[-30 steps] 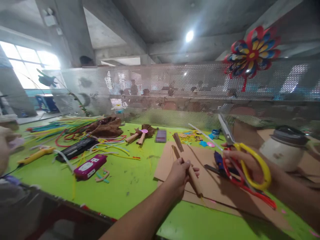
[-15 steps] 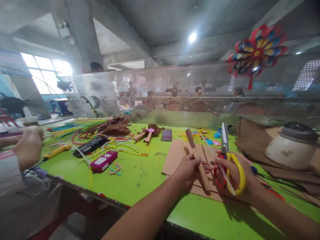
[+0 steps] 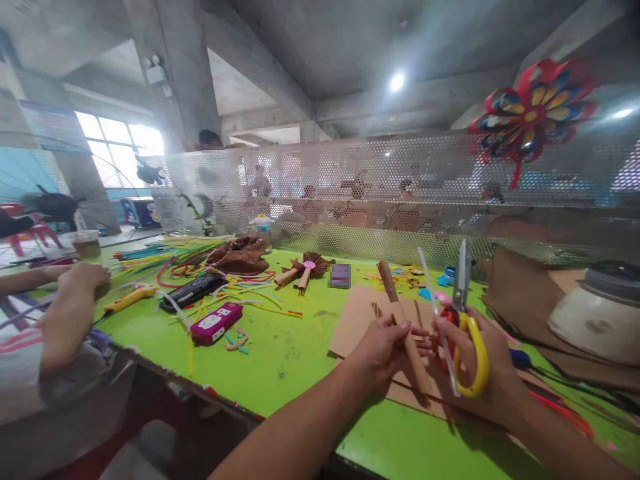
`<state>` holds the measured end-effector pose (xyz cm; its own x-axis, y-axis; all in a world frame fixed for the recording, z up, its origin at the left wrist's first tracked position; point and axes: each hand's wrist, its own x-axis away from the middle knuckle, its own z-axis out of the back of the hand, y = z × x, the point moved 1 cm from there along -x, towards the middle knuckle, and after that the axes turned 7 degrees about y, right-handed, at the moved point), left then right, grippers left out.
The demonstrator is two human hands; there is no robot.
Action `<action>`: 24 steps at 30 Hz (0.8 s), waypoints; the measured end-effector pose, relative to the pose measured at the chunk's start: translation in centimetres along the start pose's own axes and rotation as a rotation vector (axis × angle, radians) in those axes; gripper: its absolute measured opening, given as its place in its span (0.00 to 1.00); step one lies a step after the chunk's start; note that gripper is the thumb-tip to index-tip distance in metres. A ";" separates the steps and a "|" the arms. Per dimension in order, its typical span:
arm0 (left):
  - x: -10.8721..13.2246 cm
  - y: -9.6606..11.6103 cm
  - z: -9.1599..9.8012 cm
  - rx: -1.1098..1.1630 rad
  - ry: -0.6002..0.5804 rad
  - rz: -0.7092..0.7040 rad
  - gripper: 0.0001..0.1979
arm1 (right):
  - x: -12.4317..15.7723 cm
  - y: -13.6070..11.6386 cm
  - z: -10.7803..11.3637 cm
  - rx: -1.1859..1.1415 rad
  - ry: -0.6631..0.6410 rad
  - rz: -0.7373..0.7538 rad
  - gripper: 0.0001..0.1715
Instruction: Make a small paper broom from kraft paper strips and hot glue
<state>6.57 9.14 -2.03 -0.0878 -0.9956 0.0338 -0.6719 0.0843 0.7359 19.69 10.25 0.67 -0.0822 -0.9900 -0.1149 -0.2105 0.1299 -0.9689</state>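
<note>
My left hand (image 3: 383,350) is closed around a slim rolled brown paper tube (image 3: 413,353), which slants over the cardboard sheets (image 3: 347,328) on the table. A darker brown strip (image 3: 387,281) sticks up at the tube's upper end. Just to the right, my right hand (image 3: 495,360) grips scissors (image 3: 461,277) with red and yellow handles, blades pointing up. A thin whitish strip (image 3: 429,277) is pinched in the fingers of that same hand. Both hands are close together, above the cardboard.
On the green table (image 3: 280,353) lie a purple box-shaped device (image 3: 217,324), a brown paper flower piece (image 3: 310,265), coloured strips (image 3: 175,248) and a yellow glue gun (image 3: 129,300). A white jar (image 3: 583,320) stands right. A co-worker's arm (image 3: 70,320) rests left. Behind stands a perforated screen (image 3: 320,180).
The view has shifted slightly, so the scene sits further right. The whitish strip now stands higher and more upright beside the scissors. My left hand still holds the tube.
</note>
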 end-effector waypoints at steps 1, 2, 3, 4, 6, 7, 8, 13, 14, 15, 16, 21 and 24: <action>0.2 0.2 -0.2 0.000 0.002 -0.003 0.07 | -0.2 0.4 0.2 -0.012 0.007 -0.028 0.28; 0.3 0.4 -0.3 -0.004 -0.001 -0.004 0.07 | -0.3 0.8 0.4 -0.008 0.015 -0.040 0.29; 0.5 0.5 -0.5 -0.012 -0.010 0.000 0.07 | -0.5 1.2 0.6 0.010 0.018 -0.031 0.29; 0.6 0.7 -0.6 -0.023 -0.012 0.008 0.07 | -0.6 1.5 0.8 0.032 0.027 -0.004 0.29; 0.6 0.8 -0.6 -0.023 0.005 0.028 0.06 | -0.7 1.9 0.9 0.059 0.052 0.055 0.28; 0.5 0.9 -0.6 -0.030 0.017 0.044 0.06 | -0.6 2.0 0.8 0.060 0.059 0.060 0.27; 0.4 0.9 -0.5 -0.027 0.033 0.050 0.05 | -0.5 2.1 0.7 0.045 0.059 0.047 0.26; 0.1 1.1 -0.5 0.041 0.112 0.011 0.02 | 0.3 2.0 -0.4 0.017 0.000 0.081 0.24; 0.1 1.3 -0.5 0.036 0.119 0.003 0.02 | 0.3 2.0 -0.5 0.037 -0.004 0.106 0.24; 0.1 1.5 -0.6 0.030 0.127 -0.007 0.01 | 0.3 2.1 -0.5 0.055 -0.007 0.123 0.24; 0.1 1.6 -0.6 0.020 0.126 -0.010 0.01 | 0.2 2.2 -0.5 0.067 -0.009 0.131 0.24; -0.2 2.1 -0.4 -0.027 0.059 -0.037 0.04 | 0.2 2.5 -0.4 0.060 -0.060 0.208 0.19; -0.3 2.2 -0.3 -0.045 0.074 -0.055 0.03 | 0.5 2.3 -0.6 0.039 -0.111 0.233 0.16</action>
<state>5.31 9.65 -0.22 0.0044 -0.9991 0.0413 -0.6400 0.0289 0.7679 18.60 10.05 -1.55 -0.0163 -0.9339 -0.3572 -0.1600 0.3551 -0.9210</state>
